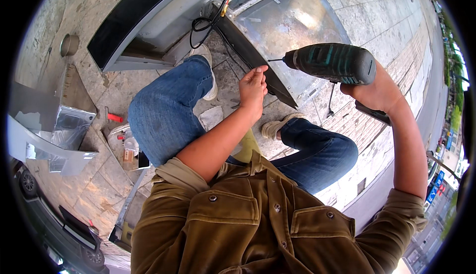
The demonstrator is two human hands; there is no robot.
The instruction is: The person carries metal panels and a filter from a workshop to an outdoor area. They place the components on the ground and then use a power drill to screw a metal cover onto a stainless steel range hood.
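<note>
Drill (331,62): held over the silver face of the metal box (277,33), right of the person's midline; its long axis runs nearly left to right, nose to the left, butt to the right.
Right hand (373,91): the nearer one to the drill; its grip is wrapped round the handle, below the body.
Bit (276,60): thin, pointing left from the drill's nose, toward the box's dark edge (247,50).
Left hand (253,93): beside the dark edge; its grip has thumb and finger pressed together, and whether something tiny is pinched there cannot be told.
Bit to fingertips (262,70): the relation that counts, I judge; the tip lies just beyond and slightly right of them, apart in this view, though the depth between them is unclear.
Dark edge: slants from upper left to lower right, across the bit's line.
Cable (215,21): black, looped near the edge's far end.
</note>
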